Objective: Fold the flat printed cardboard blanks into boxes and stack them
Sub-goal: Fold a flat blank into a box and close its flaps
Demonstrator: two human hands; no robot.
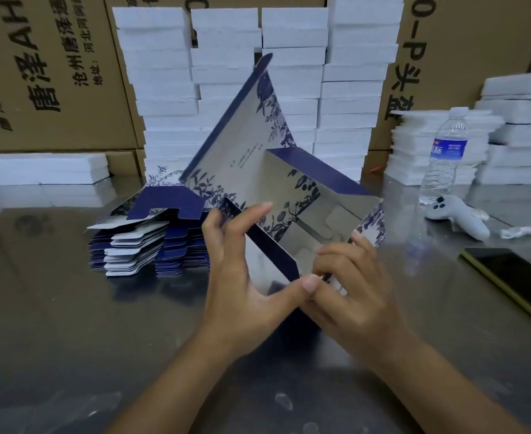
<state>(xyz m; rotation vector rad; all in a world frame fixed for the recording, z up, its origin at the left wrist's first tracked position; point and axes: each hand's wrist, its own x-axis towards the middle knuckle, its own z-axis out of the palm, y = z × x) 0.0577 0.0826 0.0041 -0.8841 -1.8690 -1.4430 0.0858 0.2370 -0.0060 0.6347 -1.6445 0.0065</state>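
A half-folded box point(292, 195), cream with dark blue flower prints and navy edges, is held above the table at the centre, its lid flap standing up and back. My left hand point(242, 277) grips its near left wall, thumb pressed at the lower corner. My right hand point(345, 283) pinches the near bottom edge beside that thumb. A pile of flat printed blanks point(145, 233) lies on the table to the left. Behind it, tall stacks of white folded boxes point(258, 73) rise against the back.
On the right of the shiny metal table point(70, 324) stand a water bottle point(446, 155), a grey controller point(458, 217) and a dark phone point(514, 280). More white stacks point(508, 133) sit far right, a low one point(38, 167) far left. Brown cartons point(45, 73) form the back wall.
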